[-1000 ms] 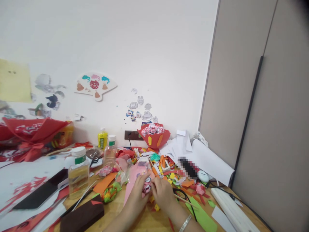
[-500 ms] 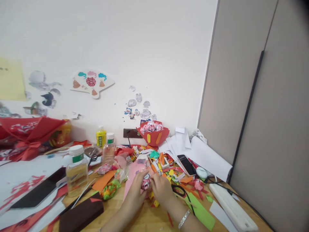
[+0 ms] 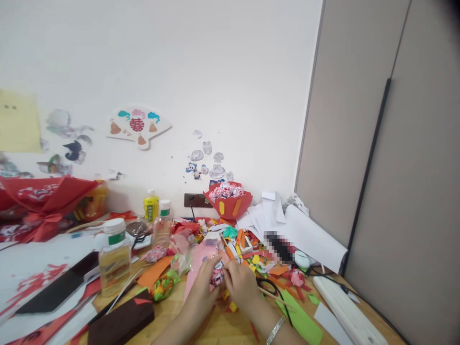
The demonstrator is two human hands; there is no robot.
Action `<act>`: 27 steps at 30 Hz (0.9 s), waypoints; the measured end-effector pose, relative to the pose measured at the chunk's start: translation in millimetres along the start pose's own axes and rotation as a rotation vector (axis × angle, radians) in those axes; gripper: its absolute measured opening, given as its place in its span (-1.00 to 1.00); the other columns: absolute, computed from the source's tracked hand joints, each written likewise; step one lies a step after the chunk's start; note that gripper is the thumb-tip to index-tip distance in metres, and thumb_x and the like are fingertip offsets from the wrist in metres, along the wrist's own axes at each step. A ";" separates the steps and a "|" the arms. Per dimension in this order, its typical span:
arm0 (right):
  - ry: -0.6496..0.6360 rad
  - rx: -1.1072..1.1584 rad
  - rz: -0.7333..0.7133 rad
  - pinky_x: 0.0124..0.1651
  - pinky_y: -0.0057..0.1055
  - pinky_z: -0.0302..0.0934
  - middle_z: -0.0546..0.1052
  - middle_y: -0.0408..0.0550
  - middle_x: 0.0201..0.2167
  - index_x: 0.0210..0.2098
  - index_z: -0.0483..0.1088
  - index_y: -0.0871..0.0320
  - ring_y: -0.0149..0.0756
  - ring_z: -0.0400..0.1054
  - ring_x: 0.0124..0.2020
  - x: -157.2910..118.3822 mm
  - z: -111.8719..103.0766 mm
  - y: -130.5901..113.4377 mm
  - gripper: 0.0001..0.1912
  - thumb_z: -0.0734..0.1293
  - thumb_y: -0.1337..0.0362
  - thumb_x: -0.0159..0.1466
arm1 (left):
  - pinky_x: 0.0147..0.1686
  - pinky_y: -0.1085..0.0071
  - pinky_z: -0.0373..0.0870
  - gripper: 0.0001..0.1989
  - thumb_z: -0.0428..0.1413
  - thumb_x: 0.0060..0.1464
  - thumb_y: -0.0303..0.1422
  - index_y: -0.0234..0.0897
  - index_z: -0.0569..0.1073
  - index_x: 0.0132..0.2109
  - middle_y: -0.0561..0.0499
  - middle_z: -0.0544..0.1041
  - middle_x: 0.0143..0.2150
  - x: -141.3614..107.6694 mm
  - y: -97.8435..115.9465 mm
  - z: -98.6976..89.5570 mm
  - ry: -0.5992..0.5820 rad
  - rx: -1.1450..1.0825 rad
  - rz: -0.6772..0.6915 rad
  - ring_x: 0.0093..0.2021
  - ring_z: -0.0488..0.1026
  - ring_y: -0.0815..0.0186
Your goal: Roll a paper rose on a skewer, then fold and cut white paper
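A small pink and white paper flower point(image 3: 217, 274) is held between my two hands above the wooden table. My left hand point(image 3: 201, 286) curls around its left side, fingers closed on it. On the other side, my right hand point(image 3: 242, 285) pinches the flower's edge with thumb and fingers. The lower part of the flower is hidden behind the hands. Pink paper point(image 3: 194, 268) lies beneath and left of my left hand. A thin wooden stick point(image 3: 275, 297) sticks out past my right wrist, over black-handled scissors point(image 3: 268, 283) and a green paper strip point(image 3: 302, 318).
Paper scraps cover the table's middle. Clear bottles point(image 3: 115, 261) and a dark brown block point(image 3: 122, 318) stand left. Behind is a red-wrapped bouquet of paper flowers point(image 3: 228, 201). A white power strip point(image 3: 348, 311) and a rolled white sheet point(image 3: 316, 237) lie right, near the cabinet point(image 3: 413, 191).
The fingers of my right hand have shifted slightly at the flower's edge. More of the wooden stick shows beside my right wrist. The camera view has moved a little.
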State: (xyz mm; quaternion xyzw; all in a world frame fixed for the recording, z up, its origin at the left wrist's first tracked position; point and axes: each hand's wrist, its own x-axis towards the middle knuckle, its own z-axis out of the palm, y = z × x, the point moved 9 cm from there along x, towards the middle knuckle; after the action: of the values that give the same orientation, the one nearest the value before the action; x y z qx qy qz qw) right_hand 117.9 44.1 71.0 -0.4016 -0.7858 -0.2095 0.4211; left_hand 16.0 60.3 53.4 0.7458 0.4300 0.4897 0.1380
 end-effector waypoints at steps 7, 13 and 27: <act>-0.006 0.033 -0.003 -0.55 -0.44 -0.03 0.44 -0.14 -0.62 -0.38 0.26 0.13 -0.33 0.32 -0.62 1.7 -1.8 -0.8 -0.67 -0.03 0.24 0.38 | -0.01 0.18 0.31 -0.49 -0.01 -0.12 -0.54 -0.23 0.32 0.05 -0.13 0.45 -0.02 -0.3 2.5 1.0 -0.023 -0.025 -0.009 0.01 0.36 0.14; 0.049 0.025 0.026 -0.51 -0.46 0.02 0.43 -0.12 -0.58 -0.40 0.28 0.14 -0.33 0.32 -0.58 5.0 -12.0 -2.6 -0.69 0.01 0.24 0.36 | 0.09 0.13 0.22 -0.42 -0.03 -0.17 -0.56 -0.21 0.32 0.07 -0.13 0.42 0.05 1.6 5.7 -1.2 -0.020 -0.034 -0.010 0.08 0.30 0.12; 0.091 0.131 0.026 -0.49 -0.46 0.12 0.46 -0.09 -0.57 -0.35 0.31 0.15 -0.33 0.36 -0.56 0.6 -13.9 -1.0 -0.64 -0.03 0.21 0.38 | 0.06 0.19 0.25 -0.53 0.01 -0.05 -0.49 -0.22 0.31 0.07 -0.14 0.41 0.04 -0.1 6.2 -2.6 0.007 -0.051 -0.029 0.08 0.31 0.15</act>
State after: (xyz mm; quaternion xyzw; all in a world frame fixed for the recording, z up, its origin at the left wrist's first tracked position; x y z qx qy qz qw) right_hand 123.8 34.5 79.3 -0.3737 -0.7726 -0.1702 0.4842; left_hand 16.9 56.0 58.5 0.7341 0.4286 0.5010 0.1624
